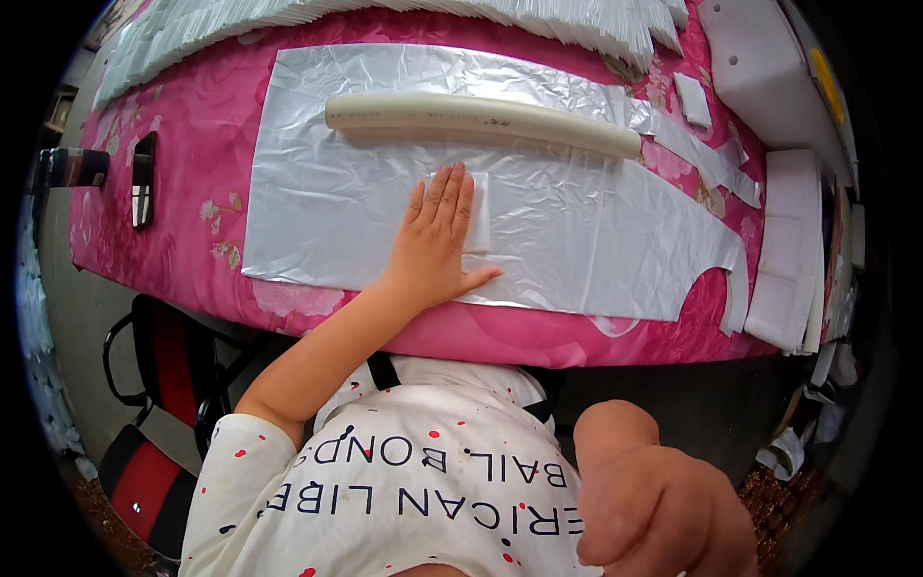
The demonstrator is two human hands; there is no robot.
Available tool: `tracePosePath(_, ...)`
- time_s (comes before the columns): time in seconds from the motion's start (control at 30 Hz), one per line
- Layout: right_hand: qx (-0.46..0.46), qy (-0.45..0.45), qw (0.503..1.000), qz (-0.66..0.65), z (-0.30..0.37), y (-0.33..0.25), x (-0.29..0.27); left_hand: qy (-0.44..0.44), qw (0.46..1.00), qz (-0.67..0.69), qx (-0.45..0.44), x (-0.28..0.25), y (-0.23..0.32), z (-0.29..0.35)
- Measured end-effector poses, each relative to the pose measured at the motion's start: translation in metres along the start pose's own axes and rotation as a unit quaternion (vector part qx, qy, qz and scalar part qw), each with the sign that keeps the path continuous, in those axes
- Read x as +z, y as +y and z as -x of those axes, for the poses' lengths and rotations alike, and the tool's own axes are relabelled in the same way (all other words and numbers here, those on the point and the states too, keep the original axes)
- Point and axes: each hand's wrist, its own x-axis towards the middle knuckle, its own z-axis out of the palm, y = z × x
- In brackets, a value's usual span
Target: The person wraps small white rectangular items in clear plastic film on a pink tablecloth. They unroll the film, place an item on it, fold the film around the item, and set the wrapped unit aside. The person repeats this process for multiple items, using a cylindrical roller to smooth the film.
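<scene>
A silvery white plastic carrier bag (pixel 596 240) with cut-out handles lies flat across the table, its handle end to the right. My left hand (pixel 433 240) presses on its near middle part, palm down, the fingers stretched out and the thumb apart. Beyond that hand a long cream plastic pipe (pixel 481 115) rests across the bag. My right hand (pixel 668 510) is raised close in front of me at the lower right, away from the table. Its fingers are curled in, and whatever may be inside them is hidden.
A pink flowered cloth (pixel 192 260) covers the table. Stacked white plastic bags (pixel 538 24) line the far edge. At the left are a dark phone (pixel 143 181) and a dark cup-like object (pixel 79 167). A small white block (pixel 691 100) sits far right. Red-black chairs (pixel 144 481) stand left.
</scene>
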Motion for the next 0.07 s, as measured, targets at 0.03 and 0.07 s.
tracePosePath(0.03, -0.094, 0.083, 0.992, 0.026, 0.0063, 0.0098, 0.0154, 0.01, 1.0, -0.002, 0.006, 0.0009, 0.0008, 0.0002)
tracePosePath(0.07, -0.094, 0.088, 0.991, 0.028, 0.0109, 0.0069, 0.0161, 0.006, 1.0, -0.001, 0.008, 0.0011, 0.0028, 0.0013)
